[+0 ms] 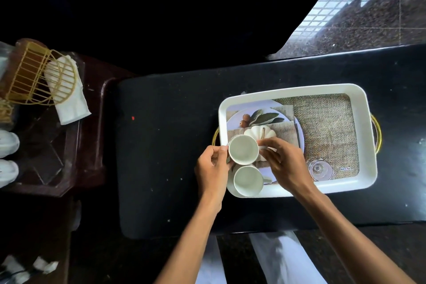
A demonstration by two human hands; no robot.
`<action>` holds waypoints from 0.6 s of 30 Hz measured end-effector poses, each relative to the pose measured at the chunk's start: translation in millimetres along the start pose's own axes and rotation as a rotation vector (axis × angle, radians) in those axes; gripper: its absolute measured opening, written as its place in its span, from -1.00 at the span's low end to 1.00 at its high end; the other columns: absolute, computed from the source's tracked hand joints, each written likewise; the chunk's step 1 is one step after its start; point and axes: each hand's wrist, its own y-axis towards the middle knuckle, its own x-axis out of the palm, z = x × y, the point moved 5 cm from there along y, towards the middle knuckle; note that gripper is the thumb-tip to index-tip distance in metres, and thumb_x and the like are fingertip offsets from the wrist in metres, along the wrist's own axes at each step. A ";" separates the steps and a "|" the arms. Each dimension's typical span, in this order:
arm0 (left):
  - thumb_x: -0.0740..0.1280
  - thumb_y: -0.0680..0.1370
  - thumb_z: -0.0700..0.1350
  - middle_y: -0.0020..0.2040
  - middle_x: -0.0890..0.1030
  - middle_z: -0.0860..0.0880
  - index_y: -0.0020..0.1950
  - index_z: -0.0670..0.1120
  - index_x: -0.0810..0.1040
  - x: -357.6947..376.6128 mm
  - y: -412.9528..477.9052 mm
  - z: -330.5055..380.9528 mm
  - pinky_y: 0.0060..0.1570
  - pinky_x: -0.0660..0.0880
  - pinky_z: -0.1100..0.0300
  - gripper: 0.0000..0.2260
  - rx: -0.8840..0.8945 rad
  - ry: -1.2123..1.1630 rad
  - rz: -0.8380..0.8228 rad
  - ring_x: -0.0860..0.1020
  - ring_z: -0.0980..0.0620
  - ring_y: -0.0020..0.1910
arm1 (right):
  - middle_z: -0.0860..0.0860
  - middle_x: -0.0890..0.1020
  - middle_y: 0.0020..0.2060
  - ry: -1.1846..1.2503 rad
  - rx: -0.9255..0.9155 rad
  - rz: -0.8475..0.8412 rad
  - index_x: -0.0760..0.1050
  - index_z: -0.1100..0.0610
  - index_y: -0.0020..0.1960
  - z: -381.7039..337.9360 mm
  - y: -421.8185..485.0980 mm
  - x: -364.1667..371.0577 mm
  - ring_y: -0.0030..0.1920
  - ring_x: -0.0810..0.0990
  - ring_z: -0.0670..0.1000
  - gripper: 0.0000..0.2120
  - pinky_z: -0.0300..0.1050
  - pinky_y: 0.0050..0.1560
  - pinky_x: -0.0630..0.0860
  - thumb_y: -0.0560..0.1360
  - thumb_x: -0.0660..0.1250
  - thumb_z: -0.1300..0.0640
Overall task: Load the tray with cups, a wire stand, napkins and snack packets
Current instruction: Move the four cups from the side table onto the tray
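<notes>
I see an upper cup and a lower cup blocking the left end of the tray, its right half open, free table to its left

The tray is finished in smooth, glossy white, plastic by the look of it. A coarse burlap weave is shown on its base, and its handle is made of shiny gold metal. The upper cup and lower cup are glazed smooth white. The desk is surfaced in matt black. The wire stand is formed of gold metal wire. The floor is laid in polished speckled stone.
</notes>
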 end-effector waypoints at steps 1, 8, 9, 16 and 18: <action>0.34 0.64 -0.14 -0.09 0.72 -0.08 -0.10 -0.17 0.62 -0.3 0.6 -0.8 -0.07 0.65 0.17 -0.83 0.002 -0.001 -0.006 0.71 -0.01 -0.03 | 0.08 0.71 -0.05 0.000 0.002 0.003 0.63 0.30 0.10 0.2 -0.2 0.3 -0.07 0.64 -0.07 -0.86 -0.59 -0.08 0.41 0.55 0.39 0.32; 0.32 0.66 -0.09 0.00 0.72 -0.01 0.05 -0.10 0.66 -7.8 -0.7 0.2 -0.03 0.64 0.19 -0.85 0.035 0.004 -0.045 0.70 0.02 0.08 | 0.11 0.64 0.20 -0.161 -0.019 -0.022 0.56 0.26 0.27 -8.9 -8.2 -1.7 0.24 0.59 0.11 -0.68 -0.32 0.24 0.37 0.53 0.37 0.38; 0.31 0.66 -0.08 0.02 0.71 -0.01 0.06 -0.07 0.66 -12.4 -1.5 2.8 -0.01 0.65 0.17 -0.86 0.041 0.002 -0.041 0.69 0.02 0.10 | 0.14 0.60 0.25 -0.237 -0.068 0.003 0.54 0.27 0.30 -16.5 -10.6 -3.9 0.29 0.54 0.15 -0.64 -0.24 0.31 0.33 0.51 0.37 0.40; 0.29 0.68 -0.06 0.14 0.68 0.13 0.16 0.07 0.65 -103.8 -6.1 45.5 0.09 0.65 0.15 -0.84 0.249 -0.026 0.118 0.65 0.17 0.16 | 0.14 0.57 0.26 -0.284 -0.301 0.024 0.48 0.25 0.36 -108.7 -24.9 38.7 0.29 0.47 0.12 -0.56 -0.36 0.38 0.19 0.49 0.42 0.29; 0.28 0.68 -0.06 0.13 0.68 0.14 0.17 0.09 0.64 -146.8 -5.0 56.0 0.10 0.64 0.13 -0.84 0.297 -0.023 0.198 0.65 0.18 0.16 | 0.12 0.57 0.25 -0.248 -0.329 -0.054 0.47 0.24 0.37 -136.1 -25.1 70.4 0.28 0.48 0.10 -0.56 -0.40 0.34 0.20 0.50 0.43 0.27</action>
